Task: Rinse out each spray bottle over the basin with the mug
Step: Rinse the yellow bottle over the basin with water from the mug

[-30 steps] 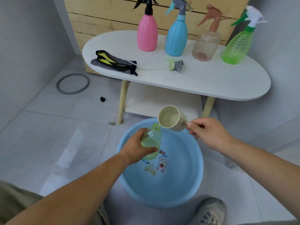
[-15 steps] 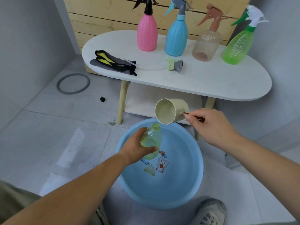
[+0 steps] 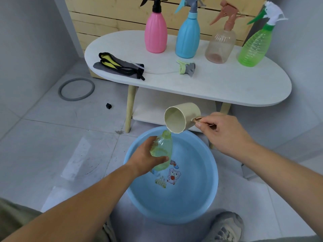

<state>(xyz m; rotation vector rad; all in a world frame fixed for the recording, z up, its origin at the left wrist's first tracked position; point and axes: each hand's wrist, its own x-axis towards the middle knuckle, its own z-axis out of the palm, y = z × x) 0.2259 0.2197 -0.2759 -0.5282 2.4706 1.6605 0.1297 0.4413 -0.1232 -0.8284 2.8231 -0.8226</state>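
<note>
My left hand (image 3: 146,158) grips a small pale green bottle (image 3: 161,148) without its sprayer, upright over the blue basin (image 3: 201,198) on the floor. My right hand (image 3: 222,131) pinches the handle of a cream mug (image 3: 181,119), tipped far over with its mouth just above the bottle's open neck. On the white table (image 3: 227,84) stand a pink bottle (image 3: 155,30), a blue bottle (image 3: 187,34), a clear brownish bottle (image 3: 221,41) and a green bottle (image 3: 255,44), all with spray heads. A loose green spray head (image 3: 186,68) lies on the table.
A grey and yellow cloth bundle (image 3: 118,66) lies at the table's left end. A grey ring (image 3: 76,89) and a small black piece (image 3: 108,106) lie on the tiled floor. My shoe (image 3: 225,227) is beside the basin. A wooden panel stands behind the table.
My right hand has raised the mug and tipped it further, bringing its mouth over the bottle's neck. My left hand and the bottle have stayed in place over the basin.
</note>
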